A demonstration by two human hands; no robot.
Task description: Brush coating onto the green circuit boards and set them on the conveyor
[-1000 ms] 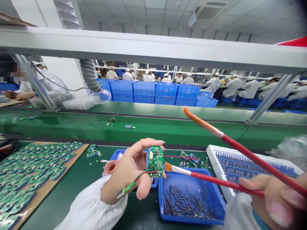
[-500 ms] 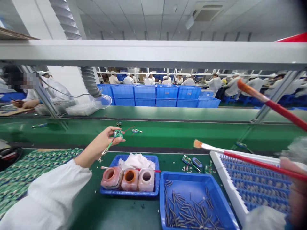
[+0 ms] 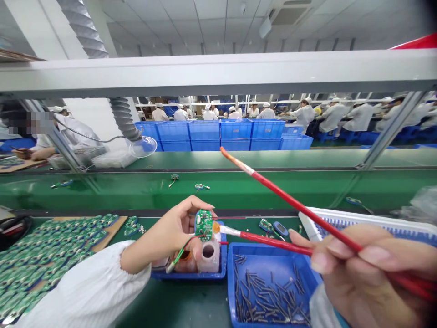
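Note:
My left hand (image 3: pixel 186 225) grips a small green circuit board (image 3: pixel 204 224) by its edges, with green, red and white wires trailing from it. In my right hand (image 3: pixel 368 269) are two red-handled paintbrushes. The bristles of the lower paintbrush (image 3: pixel 266 239) are at the board's right edge, apparently touching it. The upper paintbrush (image 3: pixel 280 195) points up and left, its orange-stained tip in the air. Below the board, stained square bottles (image 3: pixel 208 257) stand in a small blue tray (image 3: pixel 223 262), partly hidden by my left hand.
A larger blue tray (image 3: pixel 273 253) holds many thin metal pieces. Rows of circuit boards (image 3: pixel 51 255) cover the left bench. A white tray (image 3: pixel 316 216) lies at right, behind my right hand. A metal shelf beam (image 3: pixel 218 73) crosses above. Several co-workers sit beyond stacked blue bins (image 3: pixel 235 130).
My left hand has brought the board right and closer, over the bottles. My right hand has moved in leftward, bringing the lower paintbrush to the board.

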